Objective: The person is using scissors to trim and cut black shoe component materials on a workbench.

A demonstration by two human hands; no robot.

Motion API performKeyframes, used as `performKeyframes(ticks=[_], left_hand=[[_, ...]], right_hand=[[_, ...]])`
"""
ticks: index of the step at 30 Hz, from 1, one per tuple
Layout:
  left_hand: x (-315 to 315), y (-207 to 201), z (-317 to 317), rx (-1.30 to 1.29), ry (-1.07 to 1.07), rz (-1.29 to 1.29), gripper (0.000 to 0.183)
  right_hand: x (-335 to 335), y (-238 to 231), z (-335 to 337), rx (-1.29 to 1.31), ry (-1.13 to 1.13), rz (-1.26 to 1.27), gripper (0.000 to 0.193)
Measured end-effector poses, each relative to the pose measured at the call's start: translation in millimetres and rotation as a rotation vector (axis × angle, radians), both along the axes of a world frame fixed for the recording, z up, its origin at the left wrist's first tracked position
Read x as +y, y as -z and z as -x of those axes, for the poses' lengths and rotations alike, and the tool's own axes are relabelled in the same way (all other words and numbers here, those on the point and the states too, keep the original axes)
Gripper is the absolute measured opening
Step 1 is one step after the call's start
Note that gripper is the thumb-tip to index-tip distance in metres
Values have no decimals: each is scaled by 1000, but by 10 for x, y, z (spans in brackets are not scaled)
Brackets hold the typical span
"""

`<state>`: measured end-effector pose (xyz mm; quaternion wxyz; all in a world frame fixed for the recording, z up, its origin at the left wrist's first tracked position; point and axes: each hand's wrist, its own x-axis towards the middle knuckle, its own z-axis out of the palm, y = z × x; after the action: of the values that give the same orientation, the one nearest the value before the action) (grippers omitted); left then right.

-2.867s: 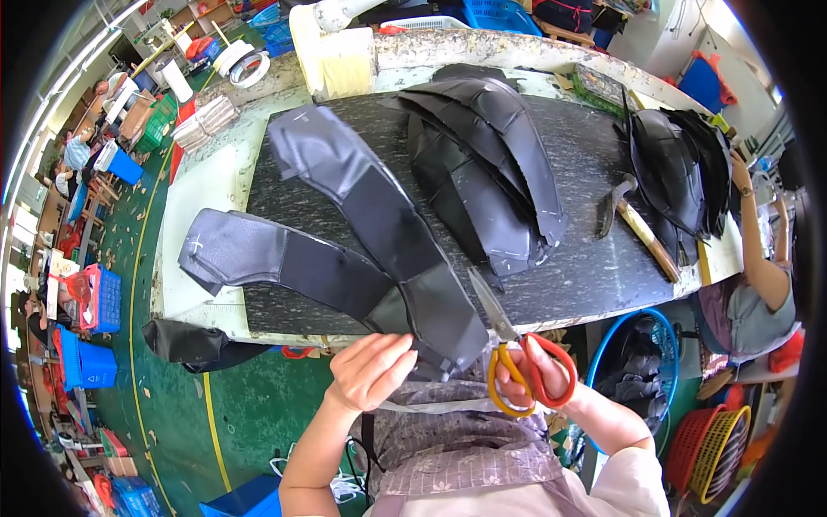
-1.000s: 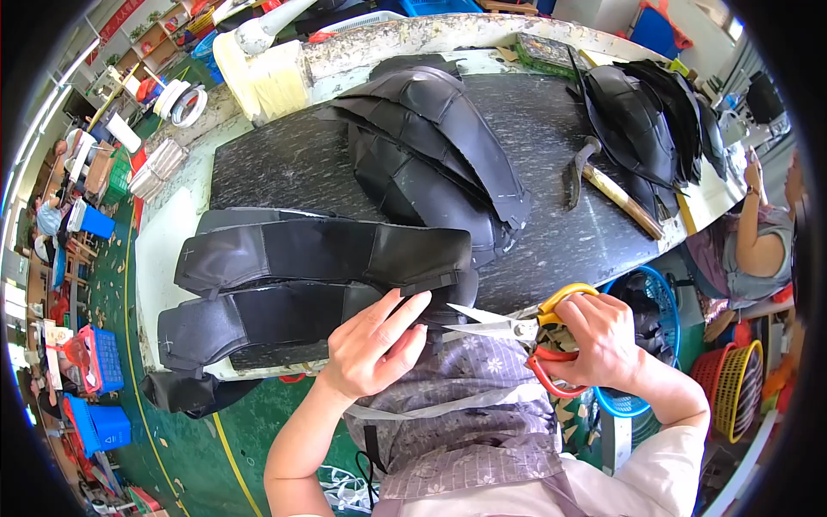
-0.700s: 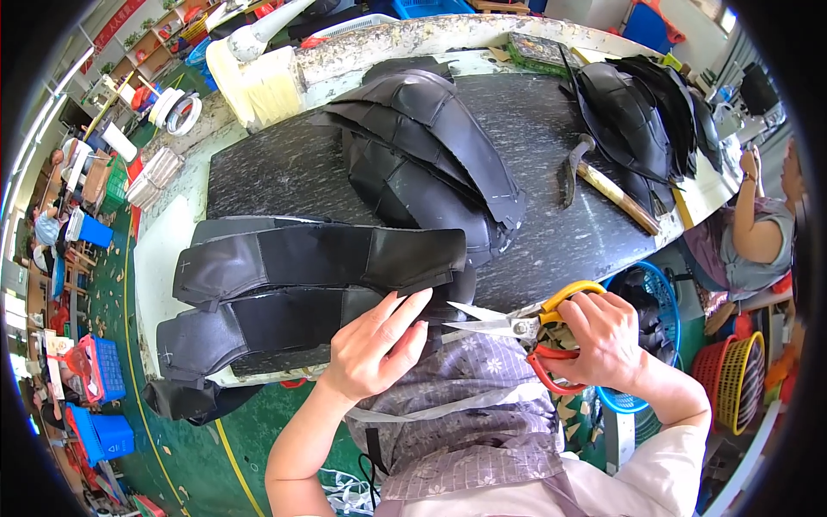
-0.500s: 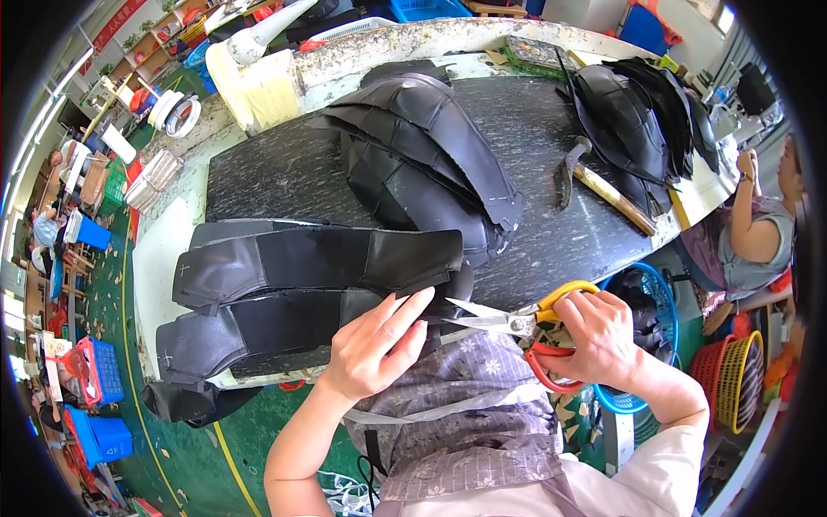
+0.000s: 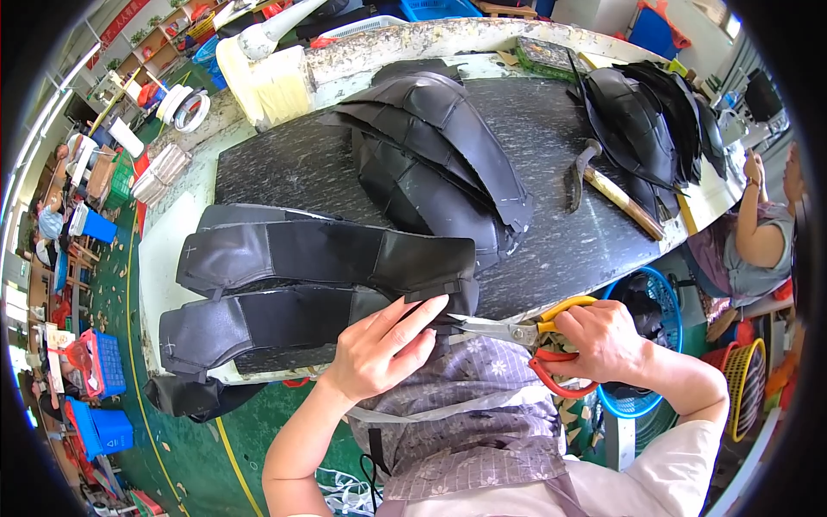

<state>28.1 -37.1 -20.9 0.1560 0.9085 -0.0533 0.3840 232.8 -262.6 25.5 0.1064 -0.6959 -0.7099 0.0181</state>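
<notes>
My right hand [image 5: 603,340] grips scissors [image 5: 522,333], one handle loop yellow and the other red. Their blades point left, nearly closed, with the tips by the right end of a black leather strip [image 5: 293,319]. My left hand [image 5: 385,349] is closed on that end, fingers extended over it; the thumb and the strip's very edge are partly hidden. Just beyond lies another seamed black strip [image 5: 323,254], its right end touching my fingertips. Both strips lie side by side on the table, with more layers beneath.
Stacked black leather pieces [image 5: 439,164] lie mid-table, another pile [image 5: 633,129] at the far right. A wooden-handled hammer [image 5: 624,202] rests between. Blue basket [image 5: 676,323] stands below the right table edge. A co-worker [image 5: 762,228] sits at right.
The scissor blades have closed from wide apart to nearly together beside the strip's end. My left hand keeps its hold. The whole view has shifted slightly.
</notes>
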Motion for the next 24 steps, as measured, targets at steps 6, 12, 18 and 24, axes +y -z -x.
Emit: performKeyframes(ticks=[6, 12, 18, 24], left_hand=[[13, 18, 56, -10, -8, 18, 38], [21, -2, 82, 24, -11, -3, 36], [-10, -18, 95, -11, -37, 60, 32], [-7, 3, 114, -38, -51, 71, 30]], right_hand=[[18, 42, -6, -6, -43, 44, 44], [204, 0, 4, -22, 15, 7, 41], [56, 51, 2, 23, 37, -72, 43], [38, 47, 14, 18, 51, -76, 43]])
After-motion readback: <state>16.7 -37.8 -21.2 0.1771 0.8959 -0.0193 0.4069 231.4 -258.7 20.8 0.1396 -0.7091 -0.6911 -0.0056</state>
